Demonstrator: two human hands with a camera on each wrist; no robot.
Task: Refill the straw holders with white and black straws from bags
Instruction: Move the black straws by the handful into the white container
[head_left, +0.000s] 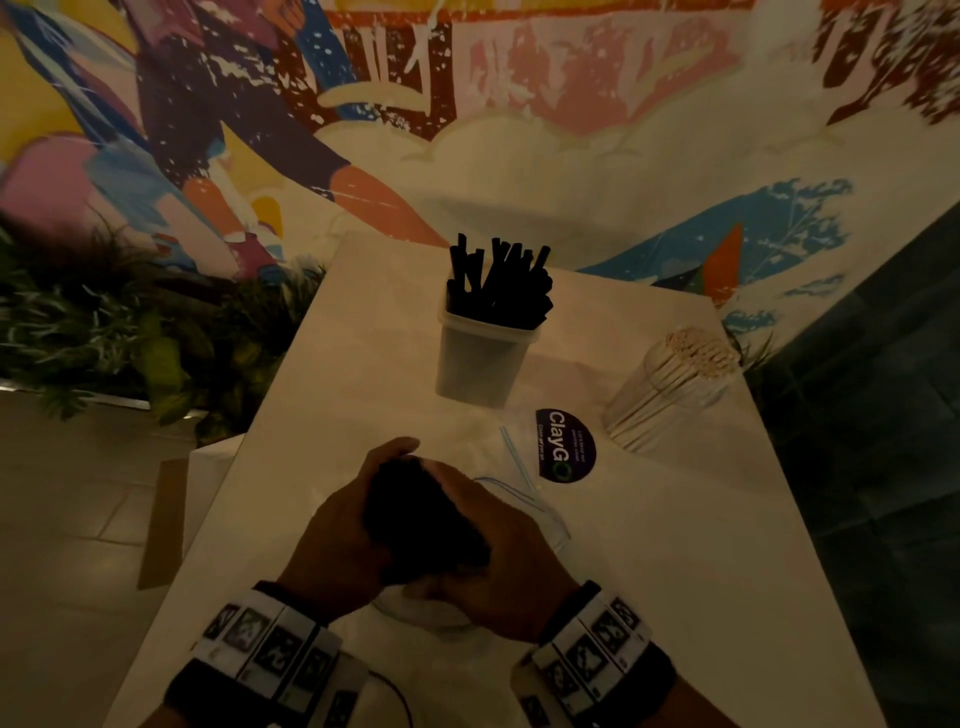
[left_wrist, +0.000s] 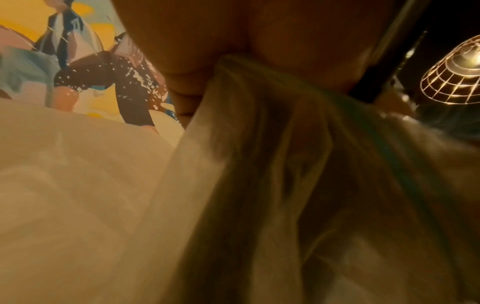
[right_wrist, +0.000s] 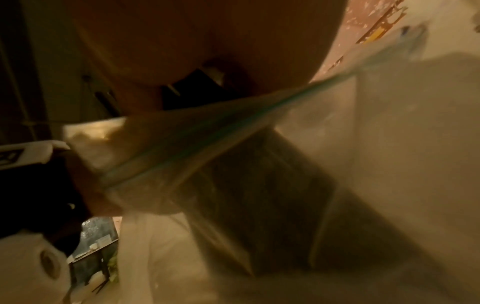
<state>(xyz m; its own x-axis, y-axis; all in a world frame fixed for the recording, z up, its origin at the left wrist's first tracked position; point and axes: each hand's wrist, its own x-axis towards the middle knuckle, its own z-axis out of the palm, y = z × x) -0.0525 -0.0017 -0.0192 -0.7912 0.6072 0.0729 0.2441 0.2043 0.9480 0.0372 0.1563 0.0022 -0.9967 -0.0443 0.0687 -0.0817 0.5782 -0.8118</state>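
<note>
Both hands wrap around a bundle of black straws (head_left: 418, 519) near the front of the white table (head_left: 649, 571). My left hand (head_left: 337, 530) grips its left side and my right hand (head_left: 493, 535) its right side. A clear zip bag (head_left: 524, 493) with a blue seal trails out to the right. In the wrist views the bag (left_wrist: 272, 164) hangs from my left hand (left_wrist: 194, 41), and the bag's plastic (right_wrist: 207, 131) is caught under my right hand (right_wrist: 194, 41). Further back stands a white holder (head_left: 483, 358) with several black straws (head_left: 501, 283). White straws (head_left: 675, 379) lean in a clear holder at the right.
A dark round ClayGo sticker (head_left: 565, 446) lies on the table between the holders and the bag. Green plants (head_left: 104, 322) and a painted wall stand behind and to the left. Brown cardboard (head_left: 161, 525) lies on the floor at the left. The table's right edge borders dark floor.
</note>
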